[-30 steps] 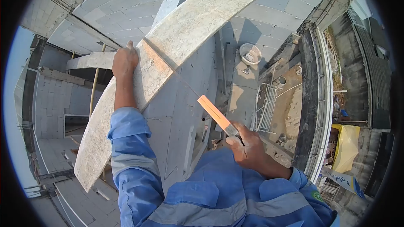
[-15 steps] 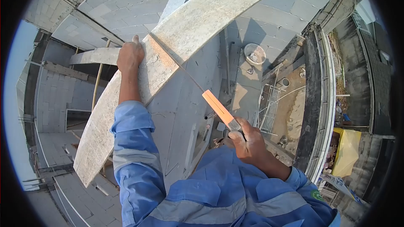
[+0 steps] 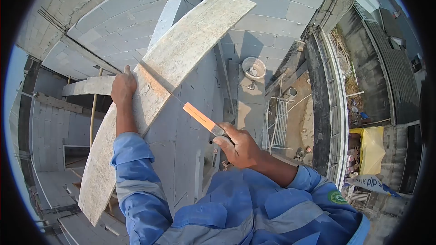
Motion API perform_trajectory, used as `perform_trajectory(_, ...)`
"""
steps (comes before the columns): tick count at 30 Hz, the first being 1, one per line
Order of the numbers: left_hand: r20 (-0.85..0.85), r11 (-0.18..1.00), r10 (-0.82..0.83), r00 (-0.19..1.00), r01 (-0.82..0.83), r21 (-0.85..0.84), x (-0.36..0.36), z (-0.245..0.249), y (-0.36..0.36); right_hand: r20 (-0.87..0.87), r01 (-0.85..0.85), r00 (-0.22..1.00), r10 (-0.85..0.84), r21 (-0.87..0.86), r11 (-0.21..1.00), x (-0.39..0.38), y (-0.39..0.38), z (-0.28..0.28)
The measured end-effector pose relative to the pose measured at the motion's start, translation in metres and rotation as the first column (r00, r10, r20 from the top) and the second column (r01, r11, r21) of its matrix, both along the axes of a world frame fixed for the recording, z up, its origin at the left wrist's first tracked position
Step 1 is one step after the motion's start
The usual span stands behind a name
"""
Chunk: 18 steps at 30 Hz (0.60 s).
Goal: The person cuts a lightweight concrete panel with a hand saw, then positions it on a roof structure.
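A long grey-white plank (image 3: 190, 34) with a rough, dusty face lies diagonally in front of me. My left hand (image 3: 123, 86) grips its far edge near the middle, with the thumb up and the forearm across the plank. In my right hand (image 3: 238, 145) is the handle of a saw (image 3: 200, 117), closed in the fingers. The saw has an orange part by the handle, and its thin blade reaches the plank's near edge. Orange-brown dust marks a line across the plank beside the blade, right of my left hand.
Pale block walls (image 3: 268, 13) rise ahead. A round bucket (image 3: 253, 68) stands on a ledge beyond the plank. Lower down at the right are a white metal rack (image 3: 279, 124), a dark beam (image 3: 321, 100) and a yellow sheet (image 3: 372, 149). A bamboo pole (image 3: 94, 109) stands at the left.
My right hand and the saw have drawn back toward me, so less of the blade lies over the plank. The whole view has shifted; my left hand still grips the plank.
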State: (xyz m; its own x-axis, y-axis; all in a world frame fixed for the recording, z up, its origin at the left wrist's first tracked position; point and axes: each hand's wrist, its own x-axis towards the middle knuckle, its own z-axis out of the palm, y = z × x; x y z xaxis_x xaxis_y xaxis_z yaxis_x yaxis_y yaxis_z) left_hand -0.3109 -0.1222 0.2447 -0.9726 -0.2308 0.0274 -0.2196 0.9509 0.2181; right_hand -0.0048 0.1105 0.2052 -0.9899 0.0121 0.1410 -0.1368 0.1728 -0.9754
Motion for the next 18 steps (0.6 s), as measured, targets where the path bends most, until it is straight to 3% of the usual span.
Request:
perform_trajectory(2, -0.041, 0.999, -0.034, 0.999, 0.034, -0.012, -0.009, -0.007, -0.008, -0.086, 0.037, 0.996, -0.026, 0.128, 0.991, -0.061, -0.025, 0.012)
perform_trajectory(5, -0.028, 0.998, -0.058, 0.998, 0.059, 0.029, -0.013, -0.01, -0.014, 0.015, 0.038, 0.999, -0.041, 0.156, 0.987, -0.081, -0.028, 0.014)
perform_trajectory(8, -0.023, 0.996, -0.087, 0.996, 0.088, 0.032, -0.015, -0.012, -0.014, -0.058, 0.009, 0.998, -0.008, 0.004, 1.0, 0.004, -0.003, -0.012)
perform_trajectory(9, -0.039, 0.998, -0.06, 0.997, 0.06, 0.016, -0.012, -0.009, -0.011, 0.102, -0.019, 0.995, 0.022, -0.027, 0.999, 0.045, 0.014, -0.015)
perform_trajectory(10, -0.048, 1.0, -0.026, 0.999, 0.026, -0.001, -0.008, -0.01, -0.011, 0.086, -0.034, 0.996, 0.021, 0.154, 0.987, 0.081, 0.039, -0.004)
perform_trajectory(11, -0.076, 1.0, -0.026, 0.997, 0.026, -0.013, -0.008, -0.014, -0.012, 0.121, -0.059, 0.992, 0.046, 0.102, 0.993, 0.111, 0.064, 0.002)
perform_trajectory(14, -0.05, 1.0, -0.016, 0.999, 0.015, -0.023, -0.01, -0.017, -0.015, 0.199, 0.163, 0.966, -0.168, 0.037, 0.986, 0.19, 0.131, 0.006)
perform_trajectory(15, -0.09, 0.999, -0.042, 0.995, 0.039, -0.033, -0.009, -0.022, -0.017, 0.348, 0.247, 0.907, -0.237, 0.014, 0.969, 0.211, 0.154, 0.01)
perform_trajectory(17, -0.12, 0.998, -0.064, 0.991, 0.065, 0.0, -0.006, -0.023, -0.017, 0.308, 0.399, 0.895, -0.323, -0.23, 0.888, 0.226, 0.191, 0.023)
perform_trajectory(18, -0.137, 0.997, -0.074, 0.988, 0.078, 0.027, -0.005, -0.022, -0.016, 0.27, 0.449, 0.881, -0.389, -0.215, 0.867, 0.231, 0.21, 0.023)
